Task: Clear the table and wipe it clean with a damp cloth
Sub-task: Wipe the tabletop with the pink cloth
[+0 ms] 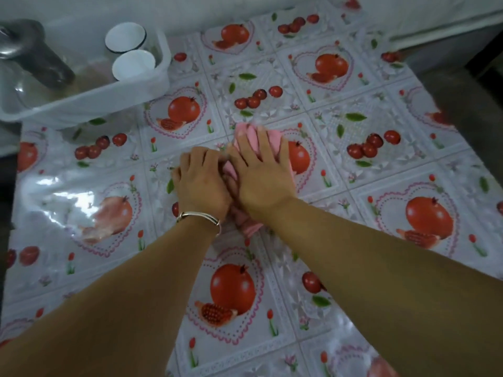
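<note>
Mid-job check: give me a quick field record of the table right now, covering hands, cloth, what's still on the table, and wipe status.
left hand: pressing flat on the pink cloth, bracelet on the wrist
right hand: fingers spread flat on the cloth
pink cloth: bunched under both hands, mid-table
table: fruit-patterned plastic cover, glossy at the left
white tub: far-left corner, holding two white cups and a glass lid
wipe status: under way
</note>
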`<action>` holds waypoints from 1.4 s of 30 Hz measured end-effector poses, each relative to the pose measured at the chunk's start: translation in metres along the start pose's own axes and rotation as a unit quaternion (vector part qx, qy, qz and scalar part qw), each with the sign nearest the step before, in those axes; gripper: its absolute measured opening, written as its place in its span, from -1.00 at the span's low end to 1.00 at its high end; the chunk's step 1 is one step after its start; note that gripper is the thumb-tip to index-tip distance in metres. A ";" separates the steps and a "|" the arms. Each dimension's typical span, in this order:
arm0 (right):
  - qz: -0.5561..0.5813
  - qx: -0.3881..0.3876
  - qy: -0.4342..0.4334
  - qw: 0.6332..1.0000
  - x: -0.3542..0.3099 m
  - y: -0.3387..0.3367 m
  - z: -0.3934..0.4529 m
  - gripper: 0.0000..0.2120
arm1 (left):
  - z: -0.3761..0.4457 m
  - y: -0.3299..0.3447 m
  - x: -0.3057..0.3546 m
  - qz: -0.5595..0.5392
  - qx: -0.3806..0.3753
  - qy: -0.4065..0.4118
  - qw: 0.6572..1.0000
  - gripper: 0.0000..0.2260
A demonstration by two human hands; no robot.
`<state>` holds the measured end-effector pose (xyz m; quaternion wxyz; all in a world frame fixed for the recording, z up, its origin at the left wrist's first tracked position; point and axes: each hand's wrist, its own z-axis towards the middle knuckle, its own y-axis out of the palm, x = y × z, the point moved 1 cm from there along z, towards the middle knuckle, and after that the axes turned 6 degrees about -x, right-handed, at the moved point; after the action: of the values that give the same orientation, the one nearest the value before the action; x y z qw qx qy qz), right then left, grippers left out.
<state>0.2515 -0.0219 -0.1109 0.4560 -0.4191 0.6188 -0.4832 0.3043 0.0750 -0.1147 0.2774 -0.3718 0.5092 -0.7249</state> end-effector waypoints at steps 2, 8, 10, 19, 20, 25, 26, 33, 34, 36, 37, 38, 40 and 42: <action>-0.015 -0.005 -0.083 0.996 0.017 0.001 0.004 -0.41 | 0.001 0.000 -0.003 0.005 0.009 0.007 1.000 -0.77; -0.053 -0.003 0.111 0.992 0.106 -0.022 0.025 -0.45 | 0.033 0.012 0.022 -0.045 0.003 -0.023 0.999 -0.76; -0.021 -0.019 0.206 0.978 0.113 -0.027 0.032 -0.45 | 0.043 0.015 0.025 -0.043 0.010 -0.028 0.999 -0.75; -0.023 0.010 -0.080 0.996 0.039 -0.017 0.071 -0.43 | 0.068 0.026 0.009 -0.026 0.037 -0.074 0.996 -0.75; -0.026 0.003 -0.117 0.993 0.045 -0.020 0.073 -0.39 | 0.067 0.025 0.009 -0.018 0.032 -0.072 0.997 -0.76; -0.061 -0.009 0.062 0.996 0.128 -0.037 0.095 -0.44 | 0.094 0.026 0.029 -0.042 0.013 -0.079 0.996 -0.74; -0.041 -0.009 0.134 0.990 0.143 -0.041 0.098 -0.44 | 0.100 0.029 0.033 -0.048 0.005 -0.078 0.996 -0.71; -0.026 -0.024 0.192 0.981 0.124 -0.039 0.121 -0.43 | 0.115 0.040 0.038 -0.067 0.016 -0.117 0.991 -0.71; -0.043 -0.027 0.126 0.991 0.111 -0.039 0.125 -0.44 | 0.116 0.041 0.038 -0.062 0.019 -0.120 0.991 -0.72; -0.047 -0.021 -0.017 0.999 0.088 -0.034 0.133 -0.47 | 0.116 0.042 0.039 -0.057 0.030 -0.131 0.989 -0.67; -0.037 -0.018 -0.070 0.997 0.082 -0.034 0.136 -0.48 | 0.116 0.042 0.041 -0.056 0.038 -0.134 0.989 -0.64; -0.025 -0.016 -0.113 0.993 0.081 -0.035 0.138 -0.47 | 0.116 0.041 0.041 -0.056 0.039 -0.133 0.989 -0.63; -0.035 -0.025 -0.167 0.985 0.097 -0.039 0.146 -0.48 | 0.116 0.041 0.041 -0.059 0.023 -0.137 0.989 -0.68; -0.053 -0.018 -0.128 0.990 0.128 -0.046 0.158 -0.47 | 0.115 0.040 0.042 -0.060 0.013 -0.139 0.988 -0.65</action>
<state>0.3786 -0.1868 -0.1049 0.4970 -0.5181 0.5410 -0.4380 0.3761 -0.0322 -0.1182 0.3064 -0.4947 0.4332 -0.6883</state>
